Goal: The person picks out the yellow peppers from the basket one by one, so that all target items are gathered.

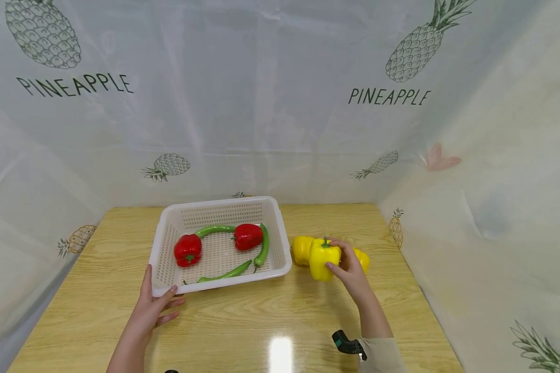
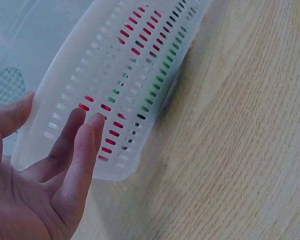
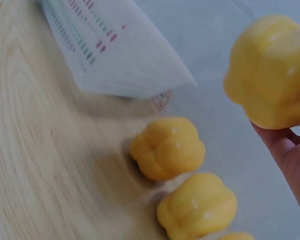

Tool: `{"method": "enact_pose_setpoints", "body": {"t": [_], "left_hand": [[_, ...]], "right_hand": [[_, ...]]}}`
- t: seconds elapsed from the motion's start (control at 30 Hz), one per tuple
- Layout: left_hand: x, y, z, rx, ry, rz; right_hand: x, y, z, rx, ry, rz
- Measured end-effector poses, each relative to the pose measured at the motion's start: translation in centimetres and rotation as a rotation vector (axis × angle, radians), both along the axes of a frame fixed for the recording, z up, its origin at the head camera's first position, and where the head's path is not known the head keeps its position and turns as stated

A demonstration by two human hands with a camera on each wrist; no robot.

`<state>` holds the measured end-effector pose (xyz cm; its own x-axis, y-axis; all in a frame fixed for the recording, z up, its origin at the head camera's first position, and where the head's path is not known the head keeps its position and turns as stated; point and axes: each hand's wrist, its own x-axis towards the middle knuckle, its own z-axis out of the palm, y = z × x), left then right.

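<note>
My right hand (image 1: 352, 267) holds a yellow bell pepper (image 1: 323, 261) with its green stem up, pinched between thumb and fingers. In the right wrist view the held pepper (image 3: 270, 72) is raised above the table. Behind it lie more yellow bell peppers (image 1: 302, 249), partly hidden by the hand in the head view. At the near left corner of a white plastic basket (image 1: 217, 282), my left hand (image 1: 149, 311) touches the rim and wall with loosely extended fingers. Inside the basket are two red bell peppers (image 1: 187, 250) and several long green peppers (image 1: 263, 247).
The basket stands on a wooden table (image 1: 242, 321), left of the yellow peppers. A pale curtain (image 1: 261, 129) printed with pineapples hangs behind the table and along its sides. A black device (image 1: 347, 344) sits near my right sleeve.
</note>
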<state>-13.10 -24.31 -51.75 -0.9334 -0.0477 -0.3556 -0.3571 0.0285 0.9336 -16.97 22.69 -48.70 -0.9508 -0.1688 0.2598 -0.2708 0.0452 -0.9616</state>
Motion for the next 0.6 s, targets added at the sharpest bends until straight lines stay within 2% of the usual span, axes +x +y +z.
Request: {"method": "enact_pose_setpoints", "body": {"t": [0.13, 0.37, 0.6], "left_hand": [[-0.1, 0.0, -0.2, 0.006, -0.004, 0.003], [-0.1, 0.1, -0.4, 0.003, -0.012, 0.004], [-0.1, 0.0, -0.4, -0.003, -0.017, 0.009]], "right_hand": [[0.5, 0.9, -0.4, 0.005, -0.025, -0.062], [1.7, 2.5, -0.9, 0.030, -0.121, -0.205], [2.8, 4.1, -2.1, 0.037, -0.115, -0.266]]}}
